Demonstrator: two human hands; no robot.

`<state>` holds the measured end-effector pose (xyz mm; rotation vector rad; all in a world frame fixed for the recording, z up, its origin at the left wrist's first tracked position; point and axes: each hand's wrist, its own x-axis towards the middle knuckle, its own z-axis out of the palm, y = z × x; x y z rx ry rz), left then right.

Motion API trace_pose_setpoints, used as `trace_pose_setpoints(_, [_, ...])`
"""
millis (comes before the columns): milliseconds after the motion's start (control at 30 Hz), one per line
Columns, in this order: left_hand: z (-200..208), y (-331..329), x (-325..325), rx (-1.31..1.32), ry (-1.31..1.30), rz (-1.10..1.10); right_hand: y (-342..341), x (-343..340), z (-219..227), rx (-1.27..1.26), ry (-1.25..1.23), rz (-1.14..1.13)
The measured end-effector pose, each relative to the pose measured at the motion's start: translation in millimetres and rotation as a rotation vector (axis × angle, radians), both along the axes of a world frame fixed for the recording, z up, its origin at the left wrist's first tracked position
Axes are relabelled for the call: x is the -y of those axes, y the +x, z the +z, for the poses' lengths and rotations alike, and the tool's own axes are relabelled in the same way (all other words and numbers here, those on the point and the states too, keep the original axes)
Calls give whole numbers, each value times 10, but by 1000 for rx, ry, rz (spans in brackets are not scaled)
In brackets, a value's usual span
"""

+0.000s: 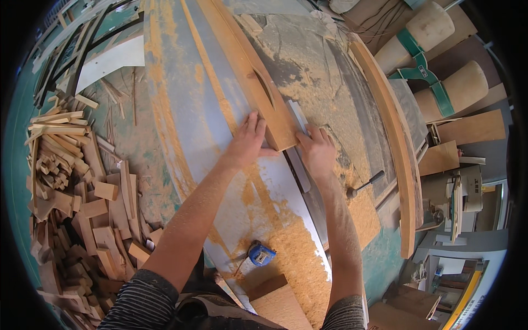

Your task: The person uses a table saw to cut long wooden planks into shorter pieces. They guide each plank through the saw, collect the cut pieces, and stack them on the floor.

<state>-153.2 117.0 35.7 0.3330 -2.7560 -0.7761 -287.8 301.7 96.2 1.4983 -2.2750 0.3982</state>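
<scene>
A long wooden board [242, 47] lies lengthwise on the sawdust-covered machine table [212, 71], its near end between my hands. A curved slit shows in its upper face close to that end. My left hand [246, 144] grips the board's left side, with the thumb stretched along the end face. At the board's right, my right hand [318, 151] is closed over a narrow grey metal strip [298, 116], its thumb against the board's edge. What the right fingertips touch is partly hidden. Nearer to me, a blue tape measure [260, 254] rests beside a wooden block [283, 305].
Offcuts [69, 148] are heaped on the floor at left. Sawdust [297, 258] covers the near table. A lever with a black grip [366, 184] sticks up at right, before a long timber beam [393, 132]. A green machine frame with pale bags [423, 71] stands beyond.
</scene>
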Motion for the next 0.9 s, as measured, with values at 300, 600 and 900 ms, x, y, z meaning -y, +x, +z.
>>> trace_pose_setpoints(300, [-43, -97, 275, -11, -39, 9, -118, 277, -34, -4, -4, 6])
trace_pose_setpoints(600, [-28, -215, 530, -1, -37, 27, -231, 541, -59, 37, -30, -8])
trace_pose_setpoints(900, [-9, -315, 973, -235, -13, 46, -485, 1078, -49, 82, 13, 12])
